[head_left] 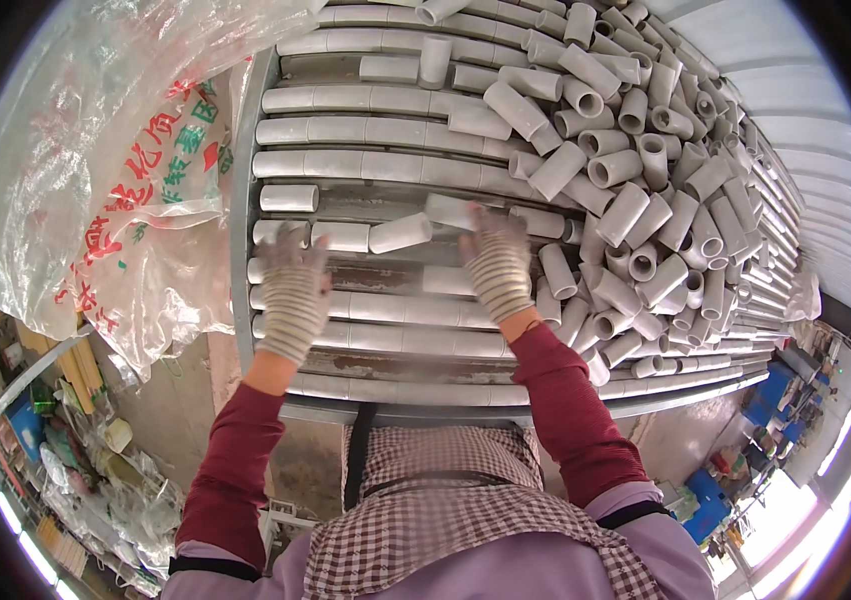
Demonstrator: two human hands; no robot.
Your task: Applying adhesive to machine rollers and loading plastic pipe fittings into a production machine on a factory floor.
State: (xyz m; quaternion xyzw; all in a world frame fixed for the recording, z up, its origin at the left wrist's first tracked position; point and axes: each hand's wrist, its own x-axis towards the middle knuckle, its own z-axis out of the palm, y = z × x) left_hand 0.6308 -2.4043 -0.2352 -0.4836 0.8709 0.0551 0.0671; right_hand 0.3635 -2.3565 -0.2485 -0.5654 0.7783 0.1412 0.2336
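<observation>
Grey, hollow, stiff: grip notes

Short tubes [287, 198] lie end to end in rows across the table [242, 190]; a loose pile [623, 214] of the same kind covers its right part. One gapped row runs under both my hands.

Left hand [297, 262]: fingers bent down over the end tube [265, 232], just beside the table's left edge. Closed on it or only resting, I cannot tell.

Right hand [497, 262]: fingertips at the right end of a slightly skewed tube [445, 210]. Blur hides whether it is gripped. Between my hands lie a straight tube [340, 237] and a tilted tube [400, 233].

Handling, by eye only: probably light, one hand enough for each. Walls look rigid and should not give under pressure; open rims may chip, so avoid knocking ends. Round sides will want to roll. Surface looks matt and dry, so my knit gloves [293, 312] should not slip much.

Best hold: thumb and fingers around mid-length, or a fingertip at each end for sliding along. From the pile, top ones first; lower ones look pinned.
</observation>
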